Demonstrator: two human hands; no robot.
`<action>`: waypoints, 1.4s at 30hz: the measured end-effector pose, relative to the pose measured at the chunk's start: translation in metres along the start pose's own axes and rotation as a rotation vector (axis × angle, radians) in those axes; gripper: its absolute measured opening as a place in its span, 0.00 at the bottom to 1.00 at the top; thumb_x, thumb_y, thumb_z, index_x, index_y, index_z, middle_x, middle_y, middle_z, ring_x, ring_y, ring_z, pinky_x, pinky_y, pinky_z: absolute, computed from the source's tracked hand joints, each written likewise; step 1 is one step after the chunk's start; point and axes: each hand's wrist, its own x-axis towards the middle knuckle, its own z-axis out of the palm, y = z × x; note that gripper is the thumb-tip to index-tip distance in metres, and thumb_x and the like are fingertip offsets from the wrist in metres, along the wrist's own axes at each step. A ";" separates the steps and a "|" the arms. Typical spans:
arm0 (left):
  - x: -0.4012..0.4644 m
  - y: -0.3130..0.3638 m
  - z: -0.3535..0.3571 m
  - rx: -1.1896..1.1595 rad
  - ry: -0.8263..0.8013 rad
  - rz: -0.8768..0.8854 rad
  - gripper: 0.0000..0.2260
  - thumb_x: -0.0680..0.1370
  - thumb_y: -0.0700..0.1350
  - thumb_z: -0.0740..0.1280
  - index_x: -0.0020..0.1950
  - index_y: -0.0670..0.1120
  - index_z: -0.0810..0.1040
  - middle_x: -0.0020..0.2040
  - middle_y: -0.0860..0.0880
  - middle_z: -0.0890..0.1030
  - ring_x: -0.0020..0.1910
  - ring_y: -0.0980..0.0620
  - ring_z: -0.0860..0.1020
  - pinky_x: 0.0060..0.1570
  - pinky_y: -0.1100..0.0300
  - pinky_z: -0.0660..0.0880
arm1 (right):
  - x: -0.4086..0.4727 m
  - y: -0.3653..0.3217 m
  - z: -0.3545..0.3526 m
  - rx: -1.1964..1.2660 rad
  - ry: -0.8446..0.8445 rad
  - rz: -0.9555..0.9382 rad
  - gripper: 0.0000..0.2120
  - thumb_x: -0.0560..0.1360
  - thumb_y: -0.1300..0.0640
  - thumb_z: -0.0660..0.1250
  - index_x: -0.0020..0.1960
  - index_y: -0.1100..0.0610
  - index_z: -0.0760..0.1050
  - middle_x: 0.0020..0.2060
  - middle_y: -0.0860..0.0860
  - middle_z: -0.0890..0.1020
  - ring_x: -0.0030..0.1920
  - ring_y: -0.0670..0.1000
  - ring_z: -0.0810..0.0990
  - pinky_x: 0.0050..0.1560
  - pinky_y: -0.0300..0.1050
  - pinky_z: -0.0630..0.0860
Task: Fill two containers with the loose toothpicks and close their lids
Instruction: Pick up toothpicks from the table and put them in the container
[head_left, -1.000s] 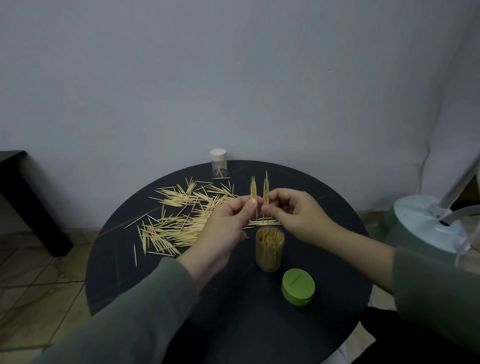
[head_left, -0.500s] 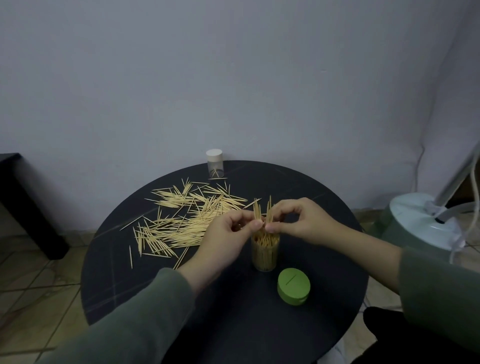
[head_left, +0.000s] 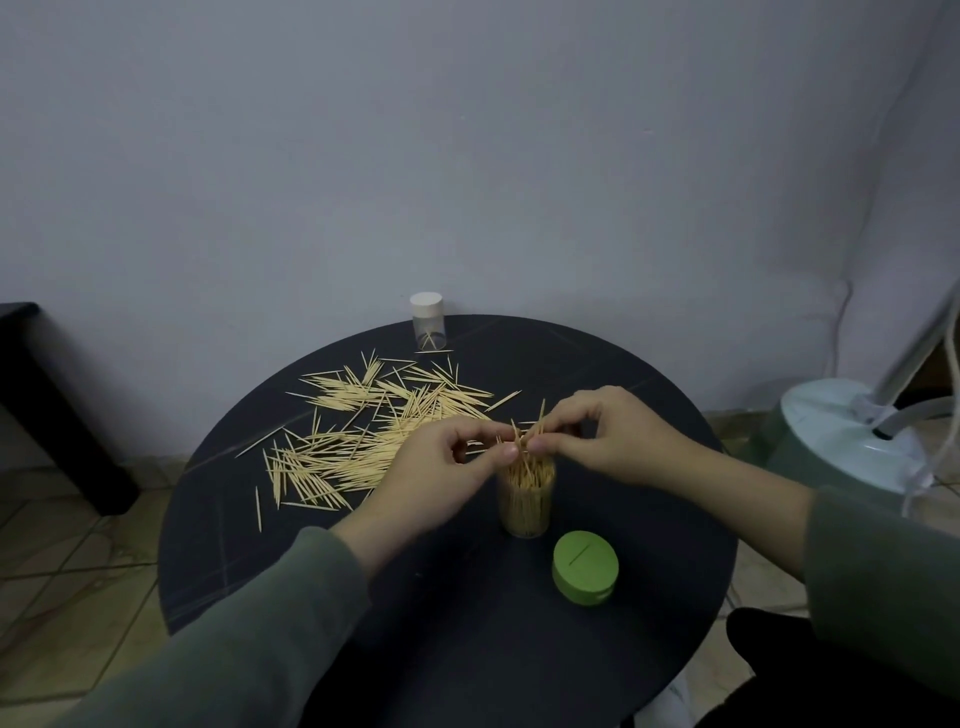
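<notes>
Feeding toothpicks into jar 1 of 2

Our left hand (head_left: 447, 467) and right hand (head_left: 613, 441) each pinch a few toothpicks (head_left: 527, 434) upright over the open jar (head_left: 524, 499), fingers clamped so the tips drop in; it looks nearly full. Its green lid (head_left: 585, 567) waits beside it, the capped jar (head_left: 427, 321) holds few, and the pile (head_left: 374, 431) covers the worktop (head_left: 649, 597).

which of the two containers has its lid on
The small clear container at the table's far edge: a white lid caps it. The near container under the hands is open and packed with toothpicks, and its green lid lies beside it.
</notes>
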 end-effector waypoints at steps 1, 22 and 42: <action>-0.001 0.000 0.000 0.016 0.004 0.024 0.09 0.76 0.46 0.70 0.55 0.51 0.82 0.46 0.57 0.82 0.40 0.73 0.74 0.39 0.78 0.67 | 0.000 0.000 0.000 -0.045 -0.007 -0.010 0.04 0.73 0.50 0.71 0.47 0.45 0.83 0.37 0.39 0.80 0.43 0.37 0.76 0.38 0.31 0.71; -0.013 0.001 0.008 0.621 -0.127 0.503 0.27 0.79 0.62 0.55 0.76 0.53 0.61 0.74 0.59 0.65 0.73 0.56 0.62 0.69 0.55 0.62 | -0.005 0.009 0.003 -0.138 -0.255 0.091 0.36 0.64 0.37 0.72 0.68 0.49 0.71 0.60 0.45 0.78 0.60 0.45 0.76 0.60 0.45 0.75; -0.010 -0.011 -0.002 0.690 -0.128 0.477 0.30 0.77 0.65 0.54 0.76 0.53 0.62 0.73 0.59 0.66 0.76 0.58 0.56 0.68 0.55 0.59 | 0.003 0.016 0.007 -0.112 -0.237 0.005 0.26 0.63 0.36 0.74 0.57 0.46 0.79 0.47 0.43 0.79 0.46 0.44 0.75 0.48 0.49 0.77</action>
